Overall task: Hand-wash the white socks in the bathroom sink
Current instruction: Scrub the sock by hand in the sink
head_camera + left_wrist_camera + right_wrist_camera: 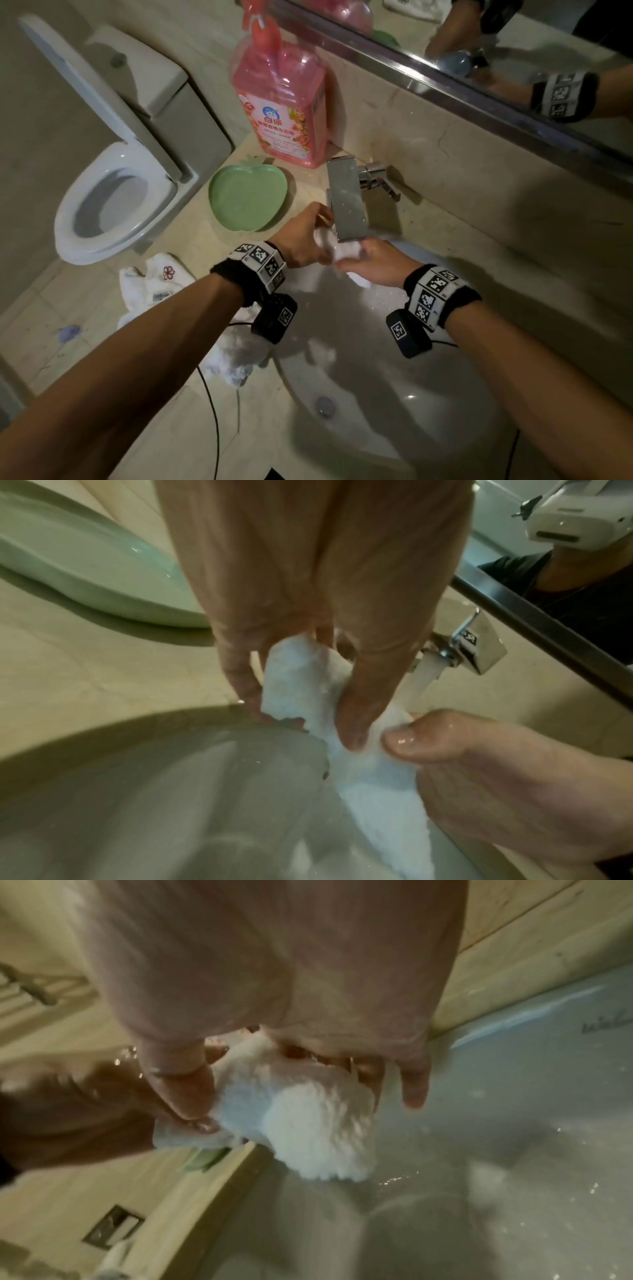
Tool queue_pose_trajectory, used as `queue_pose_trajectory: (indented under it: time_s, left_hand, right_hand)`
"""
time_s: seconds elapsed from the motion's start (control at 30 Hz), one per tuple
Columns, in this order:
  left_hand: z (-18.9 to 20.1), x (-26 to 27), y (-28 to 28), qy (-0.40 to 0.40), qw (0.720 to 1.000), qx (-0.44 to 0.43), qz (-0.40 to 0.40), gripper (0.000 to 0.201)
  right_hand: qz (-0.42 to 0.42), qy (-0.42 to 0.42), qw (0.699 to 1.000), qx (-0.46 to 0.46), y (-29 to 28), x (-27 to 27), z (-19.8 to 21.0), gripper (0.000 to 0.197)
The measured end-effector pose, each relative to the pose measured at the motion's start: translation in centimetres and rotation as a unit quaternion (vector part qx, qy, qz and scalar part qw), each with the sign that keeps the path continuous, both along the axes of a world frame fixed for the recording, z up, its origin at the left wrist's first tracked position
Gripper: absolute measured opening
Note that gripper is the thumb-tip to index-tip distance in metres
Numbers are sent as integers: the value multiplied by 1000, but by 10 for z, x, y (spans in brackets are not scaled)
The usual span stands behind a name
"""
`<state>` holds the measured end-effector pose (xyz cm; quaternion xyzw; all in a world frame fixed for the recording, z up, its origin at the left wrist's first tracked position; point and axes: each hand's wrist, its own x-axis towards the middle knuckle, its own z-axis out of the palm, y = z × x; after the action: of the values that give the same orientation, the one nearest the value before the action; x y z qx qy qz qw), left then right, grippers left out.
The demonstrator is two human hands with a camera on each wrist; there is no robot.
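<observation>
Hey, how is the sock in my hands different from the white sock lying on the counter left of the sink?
The held sock is gripped by the left hand and right hand under the faucet over the sink; the counter sock lies untouched. The held sock is bunched; the counter sock is spread out, showing a flower mark and a label. Both are white.

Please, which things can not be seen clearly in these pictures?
- Head view: the faucet hides part of the white sock held by the left hand and right hand.
- Head view: the left forearm covers part of the socks on the counter.
- Right wrist view: motion blur; the sink lacks detail.
</observation>
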<state>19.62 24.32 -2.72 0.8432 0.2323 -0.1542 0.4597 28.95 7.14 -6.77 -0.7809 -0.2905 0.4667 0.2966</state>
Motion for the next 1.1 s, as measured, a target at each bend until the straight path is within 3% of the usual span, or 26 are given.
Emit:
queue_pose_trajectory:
  time_s: [0.13, 0.23, 0.3, 0.4, 0.47, 0.53, 0.6, 0.7, 0.8, 0.9, 0.97, 1.03, 1.1]
  left_hand:
    - [-1, -15, 9, -37, 999, -23, 24, 56]
    - [-3, -21, 10, -54, 998, -30, 30, 48]
    - [-6, -25, 12, -57, 997, -6, 60, 58]
    - [-9, -31, 16, -21, 997, 21, 75, 72]
    - [-11, -35, 18, -2, 998, 29, 59, 68]
    - [-12, -38, 17, -4, 998, 13, 60, 63]
    - [-13, -39, 18, -16, 997, -3, 72, 64]
    - [-14, -38, 18, -7, 995, -12, 99, 73]
    - [-16, -35, 17, 5, 993, -7, 119, 65]
    - [-16, -28, 10, 0, 996, -6, 92, 61]
    - [-16, -24, 4, 28, 998, 14, 59, 78]
    - [-17, -20, -4, 52, 997, 47, 29, 87]
    - [-19, -17, -12, 43, 996, 79, -1, 80]
  right_hand:
    - [-84, 61, 988, 116, 7, -9, 8, 38]
    - [-124, 60, 974, 178, 14, -19, 9, 48]
    - [-147, 41, 970, 190, 17, -23, 9, 45]
    - [-126, 27, 978, 166, 17, -24, 3, 36]
    - [-105, 4, 987, 118, 17, -25, 1, 32]
    - [-101, -5, 990, 100, 16, -26, 2, 40]
    - [-105, -2, 988, 117, 15, -26, 3, 39]
    - [-132, -4, 979, 154, 13, -27, 5, 15]
    - [-137, -57, 980, 134, 10, -25, 6, 18]
    - [-133, -85, 982, 103, 4, -21, 7, 27]
    - [-147, -94, 980, 91, 0, -22, 8, 36]
    - [-176, -118, 975, 74, -6, -21, 7, 25]
    - [-183, -143, 971, 64, -14, -17, 6, 28]
